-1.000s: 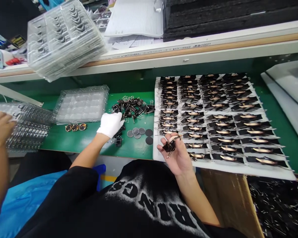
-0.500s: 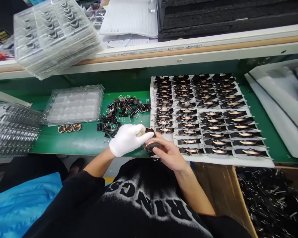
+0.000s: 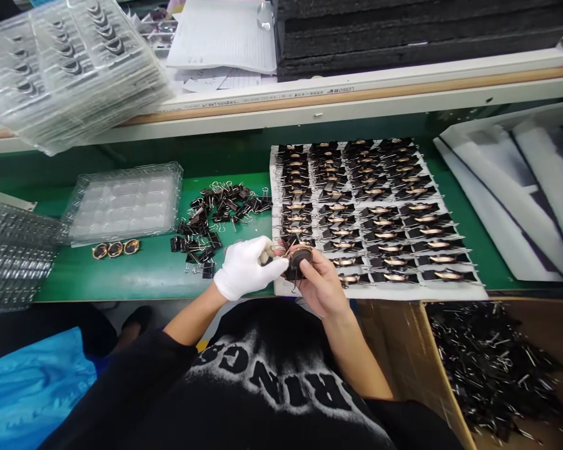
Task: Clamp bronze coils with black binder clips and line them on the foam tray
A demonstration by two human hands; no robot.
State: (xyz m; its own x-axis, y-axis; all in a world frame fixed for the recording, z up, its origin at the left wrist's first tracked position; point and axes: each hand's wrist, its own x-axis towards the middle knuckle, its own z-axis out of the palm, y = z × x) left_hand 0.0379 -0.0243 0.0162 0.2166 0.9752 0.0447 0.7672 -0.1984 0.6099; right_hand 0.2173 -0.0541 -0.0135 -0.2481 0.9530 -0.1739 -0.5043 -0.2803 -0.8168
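Note:
My left hand (image 3: 248,267), in a white glove, pinches a black binder clip (image 3: 289,242) at the edge of a round dark piece. My right hand (image 3: 323,284), ungloved, grips that round dark piece (image 3: 301,257), which has a gold-coloured rim and clips on it. Both hands meet above the front edge of the green table. Loose black binder clips (image 3: 206,219) lie in a heap behind and left of my left hand. On a white board (image 3: 286,289) at the right stand rows of gold-rimmed pieces with black clips.
Three gold-rimmed round pieces (image 3: 116,249) lie left, before a clear tray (image 3: 126,203). Stacked clear trays (image 3: 14,250) stand far left, more (image 3: 75,75) on the shelf (image 3: 244,107). White sheets (image 3: 511,194) lean right. A box (image 3: 425,350) of clips sits lower right.
Both hands have moved slightly right relative to the table, with the round dark piece, whose gold-coloured rim now shows. The whole view has shifted, the table's contents appearing further left.

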